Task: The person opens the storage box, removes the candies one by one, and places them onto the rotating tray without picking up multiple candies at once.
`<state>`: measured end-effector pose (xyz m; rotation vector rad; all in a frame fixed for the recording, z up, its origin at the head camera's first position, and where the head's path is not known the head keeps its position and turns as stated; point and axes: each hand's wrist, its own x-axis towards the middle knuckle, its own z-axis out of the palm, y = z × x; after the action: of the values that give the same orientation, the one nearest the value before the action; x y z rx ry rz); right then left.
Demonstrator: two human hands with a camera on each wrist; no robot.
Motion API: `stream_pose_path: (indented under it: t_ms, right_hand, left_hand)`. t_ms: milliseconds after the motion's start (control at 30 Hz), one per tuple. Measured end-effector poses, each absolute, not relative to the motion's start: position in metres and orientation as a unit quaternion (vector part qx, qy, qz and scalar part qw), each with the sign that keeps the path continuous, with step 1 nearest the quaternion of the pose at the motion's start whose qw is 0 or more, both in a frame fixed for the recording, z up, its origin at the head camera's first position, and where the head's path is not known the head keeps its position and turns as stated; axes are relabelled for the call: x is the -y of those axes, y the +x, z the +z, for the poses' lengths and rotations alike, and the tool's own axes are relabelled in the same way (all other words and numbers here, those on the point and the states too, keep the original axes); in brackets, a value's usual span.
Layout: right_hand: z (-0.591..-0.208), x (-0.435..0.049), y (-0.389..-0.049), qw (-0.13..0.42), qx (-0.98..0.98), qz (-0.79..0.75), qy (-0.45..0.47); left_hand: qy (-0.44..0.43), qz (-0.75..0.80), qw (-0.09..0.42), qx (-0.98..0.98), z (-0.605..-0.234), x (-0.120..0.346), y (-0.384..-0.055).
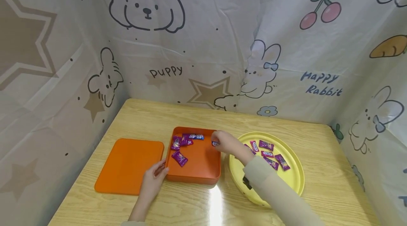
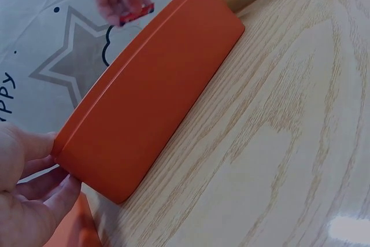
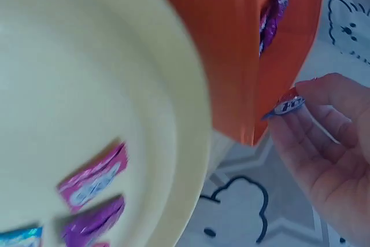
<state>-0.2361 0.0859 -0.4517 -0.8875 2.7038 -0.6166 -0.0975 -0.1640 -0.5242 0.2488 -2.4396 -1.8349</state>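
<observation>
My right hand (image 1: 225,143) pinches a small wrapped candy (image 3: 289,106) between thumb and fingers, over the right side of an open orange box (image 1: 195,179). Blue, white and red show on its wrapper. At the box's front left corner, my left hand (image 1: 152,180) grips the wall, thumb by the rim and fingers against the outside. Inside the box, several purple candies (image 1: 180,158) lie toward the left, with blue-and-white candies (image 1: 199,137) along the back wall. Under my right forearm, a round yellow plate (image 1: 299,164) holds several purple candies (image 1: 282,162) and pink candies (image 1: 267,154).
An orange lid (image 1: 130,166) lies flat on the wooden table (image 1: 178,204), left of the box. A dark object (image 1: 246,183) shows beside the right sleeve, over the plate. Printed curtains (image 1: 197,49) enclose the table's back and sides.
</observation>
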Motion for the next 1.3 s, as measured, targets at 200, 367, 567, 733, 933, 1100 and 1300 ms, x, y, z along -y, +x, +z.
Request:
stream_pose_path:
  t_ms: [200,367,567,733,933,1100,1300]
  right_hand:
    - [-0.448,-0.122,-0.227,0.101,-0.922,-0.213,-0.307]
    - [-0.447,-0.157,-0.221,0.09,-0.927,-0.22,-0.291]
    - [-0.448,-0.2,-0.21,0.104,-0.94,-0.228,-0.232]
    - [-0.454,-0.231,-0.203,0.096,-0.944,-0.238,-0.207]
    - [-0.466,-0.259,-0.196,0.092,-0.951,-0.226,-0.189]
    - [-0.472,-0.278,-0.188,0.102,-0.954,-0.225,-0.173]
    - [-0.478,-0.293,-0.181,0.126,-0.96,-0.207,-0.14]
  left_hand:
    - [0.079,-0.598,0.044,0.796,-0.527,0.164,-0.098]
    - [0.081,-0.6,0.044,0.795,-0.53,0.164,-0.099]
    - [0.083,-0.605,0.042,0.791,-0.531,0.164,-0.099]
    - [0.086,-0.6,0.045,0.794,-0.531,0.164,-0.098]
    - [0.084,-0.598,0.051,0.795,-0.531,0.165,-0.099]
    - [0.084,-0.592,0.049,0.8,-0.53,0.165,-0.099]
    - [0.082,-0.591,0.049,0.801,-0.528,0.164,-0.099]
